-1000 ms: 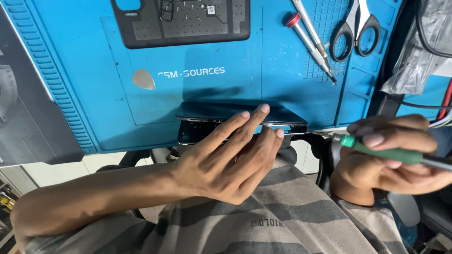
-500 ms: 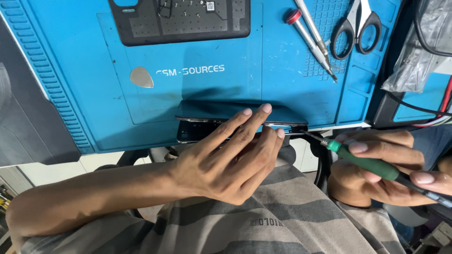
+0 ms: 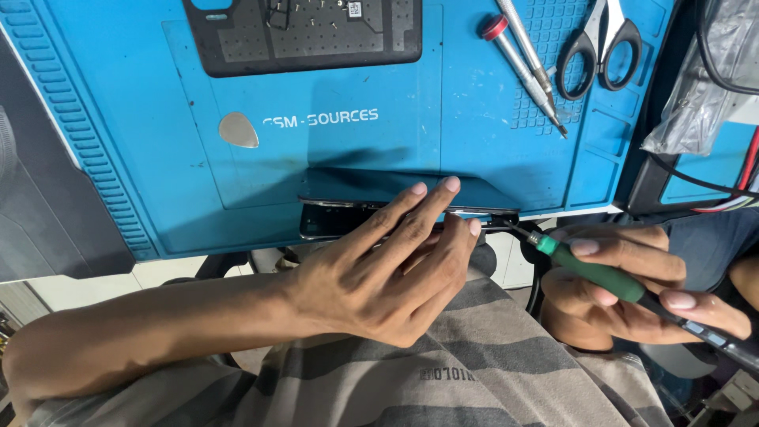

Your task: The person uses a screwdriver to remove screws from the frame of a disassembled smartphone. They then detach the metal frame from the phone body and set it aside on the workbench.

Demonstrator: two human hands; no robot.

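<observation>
1. A blue mat (image 3: 142, 158) covers the bench, with white lettering printed near its middle.
2. A black tray (image 3: 304, 35) lies at the mat's top edge.
3. A crumpled clear plastic bag (image 3: 704, 95) lies at far right.
4. The left hand (image 3: 379, 269) rests flat, fingers spread, on a dark phone (image 3: 340, 217) at the mat's near edge.
5. The right hand (image 3: 624, 285) grips a green-handled screwdriver (image 3: 601, 273), tip at the phone's right end.
6. Scissors (image 3: 597, 43) lie top right.

A blue rubber work mat (image 3: 142, 119) fills the upper frame. On it lie a black rectangular tray (image 3: 304, 35) at top centre, a small silver pick (image 3: 239, 130), two metal screwdrivers (image 3: 526, 63), black-handled scissors (image 3: 597, 39) at upper right, and a dark phone (image 3: 340, 217) at its lower edge.
</observation>
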